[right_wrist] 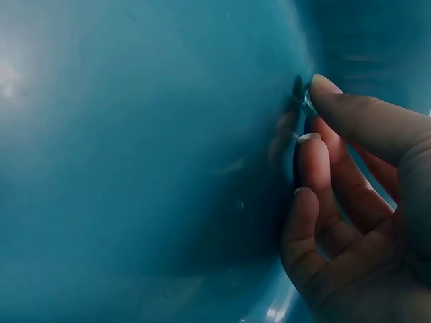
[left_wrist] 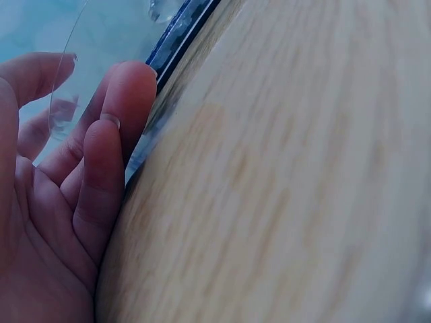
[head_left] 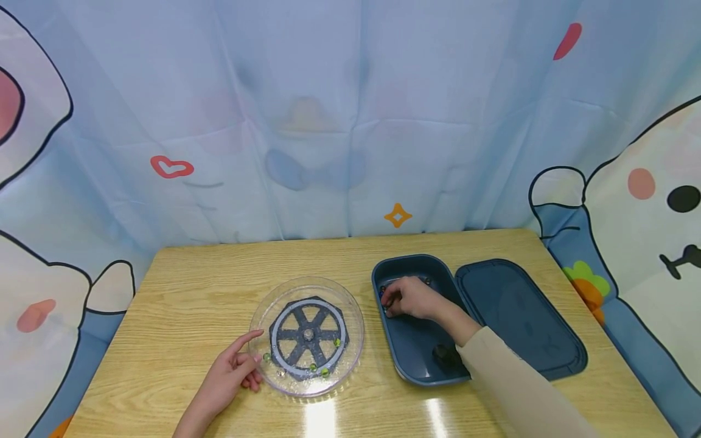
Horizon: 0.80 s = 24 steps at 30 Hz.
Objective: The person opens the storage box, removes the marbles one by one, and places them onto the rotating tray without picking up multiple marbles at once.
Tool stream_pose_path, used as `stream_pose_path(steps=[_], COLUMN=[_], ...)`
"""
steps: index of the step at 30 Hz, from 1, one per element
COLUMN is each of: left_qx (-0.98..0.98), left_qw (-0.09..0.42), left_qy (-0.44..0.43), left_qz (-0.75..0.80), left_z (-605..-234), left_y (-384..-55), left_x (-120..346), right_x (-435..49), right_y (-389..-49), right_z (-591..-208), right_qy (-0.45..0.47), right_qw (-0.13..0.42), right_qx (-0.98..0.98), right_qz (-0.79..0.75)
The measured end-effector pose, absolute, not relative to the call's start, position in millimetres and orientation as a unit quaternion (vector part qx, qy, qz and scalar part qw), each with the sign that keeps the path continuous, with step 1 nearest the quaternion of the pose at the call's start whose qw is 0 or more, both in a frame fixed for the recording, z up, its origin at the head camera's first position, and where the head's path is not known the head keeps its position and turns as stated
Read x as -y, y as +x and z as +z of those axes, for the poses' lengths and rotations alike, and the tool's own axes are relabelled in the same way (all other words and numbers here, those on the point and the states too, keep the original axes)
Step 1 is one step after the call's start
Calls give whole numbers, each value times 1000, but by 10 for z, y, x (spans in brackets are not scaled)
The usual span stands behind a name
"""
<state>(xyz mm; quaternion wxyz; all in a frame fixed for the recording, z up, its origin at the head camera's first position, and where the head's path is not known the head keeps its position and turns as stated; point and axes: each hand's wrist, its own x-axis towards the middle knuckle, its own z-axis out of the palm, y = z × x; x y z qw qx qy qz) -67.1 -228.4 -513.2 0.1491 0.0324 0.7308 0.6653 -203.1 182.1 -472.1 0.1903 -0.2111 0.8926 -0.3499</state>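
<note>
A clear round plate [head_left: 350, 304] lies on the table over a dark base with spokes, which shows through it. Several green marbles [head_left: 325, 372] sit on the plate. At its left rim, my left hand [head_left: 227, 371] touches the edge with relaxed fingers, the index finger stretched along the rim and the others loosely bent beside it. Inside a dark blue box [head_left: 402, 356], my right hand [head_left: 418, 298] reaches down at the left wall. Its thumb and fingertip pinch a small glass marble [right_wrist: 308, 102], seen in the right wrist view and partly hidden by the thumb.
More small dark marbles [head_left: 427, 281] lie at the far end of the box. The box's blue lid [head_left: 520, 316] lies flat on its right. A dark rounded shape [head_left: 445, 354] shows under the right wrist. A patterned curtain [head_left: 328, 121] hangs behind the wooden table [head_left: 191, 304].
</note>
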Motion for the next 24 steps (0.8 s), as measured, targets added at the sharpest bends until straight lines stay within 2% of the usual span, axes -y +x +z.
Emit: stream_pose_path(steps=[24], left_qx=[-731], left_qw=[152], left_qy=[39], left_qz=[664], left_z=[-5131], left_y=[-683], left_x=[2292], right_x=[-1875], right_y=[-2032], right_z=[-4639], right_qy=[-224], right_qw=[182], right_qx=[-894], right_qz=[-342])
